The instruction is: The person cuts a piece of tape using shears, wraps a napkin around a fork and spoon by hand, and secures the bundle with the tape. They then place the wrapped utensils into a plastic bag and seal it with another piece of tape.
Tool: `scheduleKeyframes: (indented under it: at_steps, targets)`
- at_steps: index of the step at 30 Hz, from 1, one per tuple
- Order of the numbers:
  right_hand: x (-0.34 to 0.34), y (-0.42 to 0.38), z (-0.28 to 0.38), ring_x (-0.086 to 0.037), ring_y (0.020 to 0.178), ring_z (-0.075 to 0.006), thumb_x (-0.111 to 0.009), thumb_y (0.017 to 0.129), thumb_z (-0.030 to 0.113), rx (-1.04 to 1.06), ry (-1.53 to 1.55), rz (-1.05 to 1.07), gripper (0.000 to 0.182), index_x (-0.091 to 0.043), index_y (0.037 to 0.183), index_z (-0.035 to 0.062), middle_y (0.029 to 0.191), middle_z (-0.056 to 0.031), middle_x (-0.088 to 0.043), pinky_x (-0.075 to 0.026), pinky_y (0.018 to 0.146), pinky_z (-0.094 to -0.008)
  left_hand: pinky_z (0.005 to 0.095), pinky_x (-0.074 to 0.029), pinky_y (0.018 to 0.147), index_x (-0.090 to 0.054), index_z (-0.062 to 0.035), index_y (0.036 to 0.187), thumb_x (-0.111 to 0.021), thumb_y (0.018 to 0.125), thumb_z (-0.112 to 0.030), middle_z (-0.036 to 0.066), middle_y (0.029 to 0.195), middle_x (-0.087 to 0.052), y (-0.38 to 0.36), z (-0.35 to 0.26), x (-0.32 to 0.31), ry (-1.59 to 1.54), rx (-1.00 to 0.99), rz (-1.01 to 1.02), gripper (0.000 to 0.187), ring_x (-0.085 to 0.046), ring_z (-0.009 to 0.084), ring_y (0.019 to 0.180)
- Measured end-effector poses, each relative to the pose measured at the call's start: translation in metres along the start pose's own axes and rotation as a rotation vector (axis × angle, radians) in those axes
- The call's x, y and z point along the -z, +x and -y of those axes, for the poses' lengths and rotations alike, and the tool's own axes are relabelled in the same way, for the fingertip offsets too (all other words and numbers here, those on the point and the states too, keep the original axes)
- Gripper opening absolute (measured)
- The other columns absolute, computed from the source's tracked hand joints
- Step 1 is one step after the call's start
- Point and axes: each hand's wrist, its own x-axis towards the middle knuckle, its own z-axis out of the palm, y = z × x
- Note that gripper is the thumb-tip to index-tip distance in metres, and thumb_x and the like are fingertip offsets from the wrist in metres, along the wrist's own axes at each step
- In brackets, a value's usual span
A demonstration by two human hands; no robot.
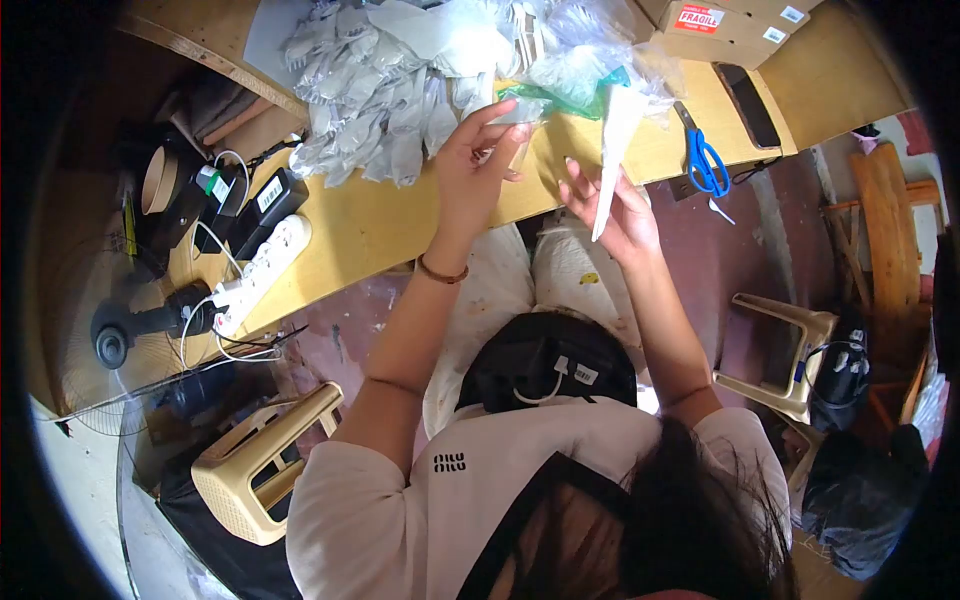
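My right hand (625, 215) is raised past the table's front edge, holding a long white tapered piece (618, 140) between thumb and curled fingers. The piece is broad at the top and narrows toward the palm; its exact kind does not show. To its left, my left hand (478, 170) has its thumb and fingers bent toward each other beside clear plastic, and what they pinch is hard to make out. A heap of plastic forks and other cutlery in clear wrapping (370, 110) lies beyond my left hand. Green plastic film (580, 100) sits behind both hands.
Blue-handled scissors (708, 165) and a phone (748, 105) lie on the table (375, 225) at right, near a cardboard box (730, 30). A white power strip (265, 270) and a fan (115, 340) are at left. Plastic stools (265, 465) stand on both sides.
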Motion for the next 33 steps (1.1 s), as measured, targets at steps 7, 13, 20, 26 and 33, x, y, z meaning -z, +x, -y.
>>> scheduleKeyframes:
  at_steps: [7, 13, 20, 26, 33]
  targets:
    - [-0.028, 0.012, 0.005, -0.028, 0.134, -0.0279, -0.06, 0.088, 0.026, 0.097, -0.012, 0.108, 0.014, -0.065, 0.092, 0.0141, 0.089, 0.0008, -0.065, -0.019, 0.11, -0.0564, 0.0223, -0.051, 0.072, -0.043, -0.0033, 0.128, -0.064, 0.081, 0.001, 0.013, 0.097, -0.067, -0.005, -0.003, -0.008, -0.124, -0.071, 0.077, 0.051, -0.063, 0.0119, 0.088]
    - [-0.033, 0.023, 0.014, -0.025, 0.136, -0.0283, -0.058, 0.089, 0.024, 0.164, -0.026, 0.197, 0.018, -0.058, 0.104, 0.0132, 0.09, 0.0001, -0.063, -0.018, 0.109, -0.058, 0.0216, -0.049, 0.076, -0.047, -0.003, 0.124, -0.064, 0.081, 0.001, 0.011, 0.097, -0.067, -0.013, -0.017, -0.013, -0.121, -0.096, 0.122, 0.046, -0.063, 0.011, 0.085]
    - [-0.05, 0.031, 0.025, -0.023, 0.136, -0.0327, -0.055, 0.09, 0.017, 0.218, -0.143, 0.094, 0.02, -0.056, 0.103, 0.0004, 0.08, -0.0086, -0.058, -0.015, 0.114, -0.0458, 0.0268, -0.049, 0.079, -0.063, -0.001, 0.097, -0.068, 0.079, -0.003, 0.006, 0.104, -0.064, -0.022, -0.021, -0.005, 0.202, -0.165, 0.481, 0.018, -0.063, 0.0136, 0.086]
    - [-0.047, 0.024, 0.026, -0.028, 0.134, -0.0344, -0.059, 0.088, 0.014, 0.15, -0.199, 0.104, 0.022, -0.056, 0.099, -0.0045, 0.077, -0.0115, -0.055, -0.019, 0.114, -0.0402, 0.0305, -0.046, 0.087, -0.055, 0.0014, 0.11, -0.04, 0.098, -0.038, 0.011, 0.103, -0.062, -0.017, 0.052, 0.011, -0.418, 0.115, 0.328, 0.044, -0.056, 0.0145, 0.1]
    - [-0.016, 0.0, 0.012, -0.064, 0.086, -0.0188, -0.065, 0.079, 0.001, -0.136, -0.388, 0.222, 0.014, -0.064, 0.092, -0.0025, 0.097, -0.0136, -0.067, -0.049, 0.081, -0.0296, 0.0292, -0.045, 0.084, -0.061, -0.0005, 0.111, -0.043, 0.092, -0.052, 0.006, 0.101, -0.063, -0.003, 0.029, 0.002, -0.353, 0.412, 0.308, 0.058, -0.058, 0.0112, 0.09]
